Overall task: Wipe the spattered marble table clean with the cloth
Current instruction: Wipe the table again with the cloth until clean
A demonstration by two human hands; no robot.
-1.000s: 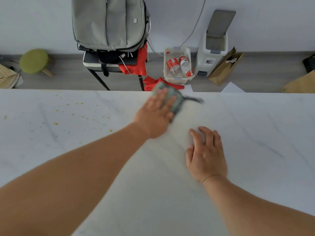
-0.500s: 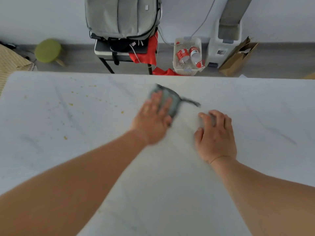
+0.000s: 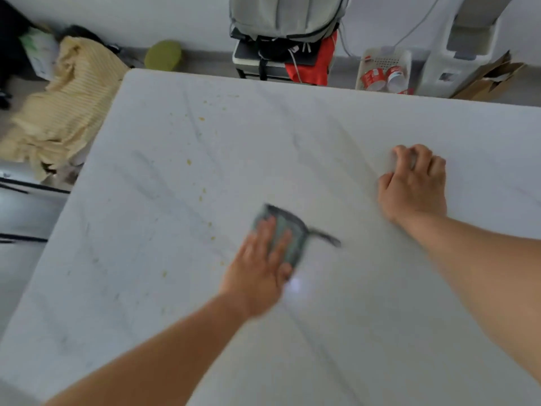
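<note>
Pressing cloth under flat left hand, bare marble table rightward; right hand half-curled, empty.

Setting was a lived-in domestic room, not a lab or shop. Evidence: a large white marble table with grey veining served as the work surface, and household clutter sat on the grey floor beyond it. Past the far edge, ahead of where the left hand pressed, a grey backpack rested on a small stool with a red garment hanging off it. Further right stood a white basket of empty bottles, a white pedal bin and a brown paper bag. Off to the far left lay a crumpled yellow blanket and a green cushion.
</note>
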